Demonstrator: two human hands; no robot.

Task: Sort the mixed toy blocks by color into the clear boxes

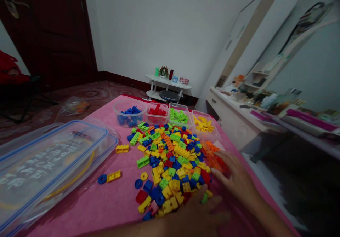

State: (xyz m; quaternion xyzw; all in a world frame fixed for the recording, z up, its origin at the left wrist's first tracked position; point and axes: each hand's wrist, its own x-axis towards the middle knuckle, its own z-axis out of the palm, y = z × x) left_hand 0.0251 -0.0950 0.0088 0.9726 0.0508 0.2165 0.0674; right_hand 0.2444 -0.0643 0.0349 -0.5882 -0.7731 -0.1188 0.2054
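A heap of mixed plastic bricks (172, 159) in blue, green, yellow, red and orange lies on the pink table cover (106, 201). My right hand (235, 180) comes in from the lower right. Its fingers are stretched flat at the pile's right edge, touching the orange bricks (212, 155). My left hand (204, 214) reaches across from the bottom and lies flat at the near edge of the pile, fingers out, with nothing visibly in it. Behind the pile stand tubs of blue bricks (130, 114), red bricks (157, 112), green bricks (178, 116) and yellow bricks (204, 123).
A big clear storage box with a blue-rimmed lid (45, 159) fills the table's left side. Loose bricks and round pieces (114, 175) lie between it and the pile. A white dresser (239, 116) stands close on the right, a small white shelf (167, 86) by the far wall.
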